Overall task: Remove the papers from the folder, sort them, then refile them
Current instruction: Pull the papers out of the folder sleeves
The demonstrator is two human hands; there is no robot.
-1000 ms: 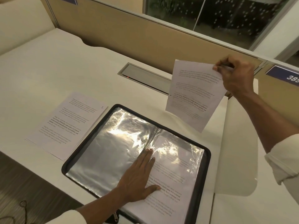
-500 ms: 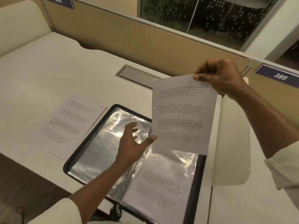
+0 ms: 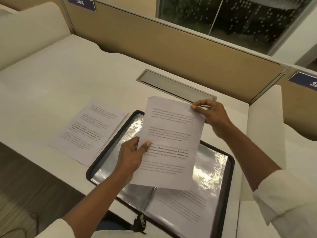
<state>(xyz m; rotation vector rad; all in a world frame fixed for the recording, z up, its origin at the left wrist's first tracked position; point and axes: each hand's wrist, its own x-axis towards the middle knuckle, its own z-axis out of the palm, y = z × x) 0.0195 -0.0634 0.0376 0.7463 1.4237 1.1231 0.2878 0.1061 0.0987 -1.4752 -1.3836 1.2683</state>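
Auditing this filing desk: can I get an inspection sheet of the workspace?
Surface: white desk, grey metal cable hatch set in it.
Job's things: black-rimmed zip folder with clear plastic sleeves lies open; one printed white sheet held above it; stack of printed white papers lies left of the folder; a printed page sits in the right sleeve.
Clutter: nothing seen.
Hands: left hand pinches the sheet's left edge; right hand pinches its top right corner.
Cables: thin dark cord on the floor, lower left.
Surroundings: tan partition panel, blue number plate 384, dark window.
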